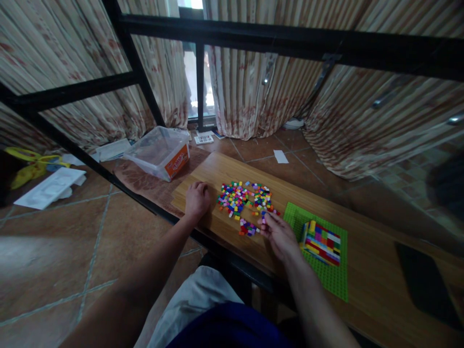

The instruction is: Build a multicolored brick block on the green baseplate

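My left hand (197,199) rests on the wooden table, left of a pile of small colourful toy bricks (234,197). Its fingers are curled in and no object shows in them. At the near right edge of the pile, my right hand (281,236) pinches a small pinkish-purple toy brick (264,220) between thumb and fingers. A smaller cluster of bricks (248,227) lies just left of those fingertips. Right of this hand, a green baseplate (339,285) carries a block-shaped build of multicoloured bricks (322,243), partly beside my wrist.
The wooden table (369,270) bears a dark flat object (427,280) at its right. A clear plastic box (159,150) with an orange label stands on a brown mat beyond the left end. Black metal bars (232,31) cross above, before curtains. White packaging (50,187) lies on the tiled floor.
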`<state>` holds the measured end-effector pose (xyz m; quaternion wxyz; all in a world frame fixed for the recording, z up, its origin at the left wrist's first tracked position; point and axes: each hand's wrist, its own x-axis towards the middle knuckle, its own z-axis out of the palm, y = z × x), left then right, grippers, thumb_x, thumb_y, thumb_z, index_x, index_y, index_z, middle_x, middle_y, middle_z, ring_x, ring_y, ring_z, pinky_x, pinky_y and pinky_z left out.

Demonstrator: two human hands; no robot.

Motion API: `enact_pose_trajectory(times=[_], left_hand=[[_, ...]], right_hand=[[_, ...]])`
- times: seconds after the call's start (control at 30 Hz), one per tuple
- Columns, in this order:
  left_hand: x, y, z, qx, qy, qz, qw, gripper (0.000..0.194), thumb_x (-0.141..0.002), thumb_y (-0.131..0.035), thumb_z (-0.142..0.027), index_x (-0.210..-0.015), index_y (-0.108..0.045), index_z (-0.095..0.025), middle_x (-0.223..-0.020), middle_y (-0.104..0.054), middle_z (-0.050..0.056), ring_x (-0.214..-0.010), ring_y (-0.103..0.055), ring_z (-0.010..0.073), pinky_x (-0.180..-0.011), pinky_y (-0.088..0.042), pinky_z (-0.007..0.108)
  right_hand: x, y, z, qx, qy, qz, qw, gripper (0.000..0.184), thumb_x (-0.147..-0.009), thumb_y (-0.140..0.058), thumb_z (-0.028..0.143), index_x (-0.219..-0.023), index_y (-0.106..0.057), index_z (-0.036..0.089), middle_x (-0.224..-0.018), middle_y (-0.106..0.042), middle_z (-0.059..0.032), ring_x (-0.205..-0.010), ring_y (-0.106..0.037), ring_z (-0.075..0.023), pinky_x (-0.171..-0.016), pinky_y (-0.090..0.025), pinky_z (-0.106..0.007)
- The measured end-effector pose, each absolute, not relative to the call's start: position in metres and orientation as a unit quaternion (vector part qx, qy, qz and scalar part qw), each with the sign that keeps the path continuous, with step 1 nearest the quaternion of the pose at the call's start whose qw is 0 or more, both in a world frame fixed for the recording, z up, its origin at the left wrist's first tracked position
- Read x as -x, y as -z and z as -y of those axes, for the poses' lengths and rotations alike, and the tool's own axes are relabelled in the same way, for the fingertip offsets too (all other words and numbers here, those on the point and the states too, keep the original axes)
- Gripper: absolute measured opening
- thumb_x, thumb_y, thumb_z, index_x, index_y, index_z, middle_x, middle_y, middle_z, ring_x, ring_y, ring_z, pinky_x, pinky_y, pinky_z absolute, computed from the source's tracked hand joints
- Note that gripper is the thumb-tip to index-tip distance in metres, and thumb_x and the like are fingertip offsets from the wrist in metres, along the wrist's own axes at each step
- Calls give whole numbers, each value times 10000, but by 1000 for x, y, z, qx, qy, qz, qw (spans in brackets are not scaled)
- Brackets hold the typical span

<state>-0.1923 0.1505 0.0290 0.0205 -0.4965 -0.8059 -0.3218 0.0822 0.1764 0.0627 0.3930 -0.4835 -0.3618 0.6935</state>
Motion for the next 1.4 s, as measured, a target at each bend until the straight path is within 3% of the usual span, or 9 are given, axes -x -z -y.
enact_pose_trajectory(times=[0.17, 0.3, 0.47, 0.73, 1.0, 1.17, 1.4], left_hand=[[192, -30, -150, 496, 318, 808, 22, 302, -904, -456, -198, -1050, -718, -159, -1164, -679, 150, -1122, -601, 294, -1023, -486, 448], [191, -30, -150, 495, 320, 808, 19, 304, -896, -462, -189, -1064, -716, -181, -1157, -682, 131, -1129, -600, 286, -1031, -480, 444], [191, -31, -150, 493, 319, 809, 16, 291, -889, -468, -185, -1041, -716, -180, -1156, -680, 130, -1127, -599, 284, -1031, -478, 443], [191, -32, -150, 498, 319, 806, 23, 288, -904, -463, -206, -1049, -709, -169, -1155, -676, 142, -1134, -598, 291, -1036, -474, 450], [190, -33, -149, 497, 315, 808, 23, 293, -891, -472, -201, -1056, -714, -181, -1159, -681, 128, -1130, -601, 294, -1026, -483, 451], [191, -32, -150, 503, 312, 806, 25, 302, -888, -465, -192, -1053, -716, -173, -1160, -682, 133, -1127, -604, 292, -1028, -482, 452], [191, -33, -150, 499, 314, 807, 20, 299, -895, -463, -191, -1048, -718, -166, -1161, -680, 136, -1134, -598, 290, -1026, -481, 445]], right_hand=[[-78, -67, -184, 495, -674, 406, 369, 584, -573, -864, 589, -1002, -729, 216, -638, -653, 31, -522, -520, -92, -448, -398, -201], [-81, -65, -183, 481, -683, 411, 366, 600, -621, -847, 554, -1115, -715, 241, -681, -674, 31, -545, -536, -100, -477, -418, -216], [-87, -63, -177, 452, -706, 395, 377, 528, -595, -899, 429, -1070, -744, 259, -834, -737, 0, -715, -644, -128, -649, -535, -270], [-86, -69, -169, 459, -700, 397, 377, 458, -538, -932, 426, -934, -793, 243, -880, -778, -34, -798, -692, -164, -720, -557, -305], [-85, -72, -167, 441, -697, 416, 383, 372, -578, -913, 430, -882, -801, 247, -931, -786, -36, -773, -670, -145, -679, -511, -268], [-83, -73, -166, 434, -690, 431, 388, 380, -579, -900, 469, -872, -798, 248, -853, -784, -33, -680, -624, -129, -611, -453, -250], [-82, -70, -169, 440, -652, 446, 427, 322, -606, -871, 453, -835, -789, 243, -798, -766, -20, -640, -594, -135, -599, -459, -272]])
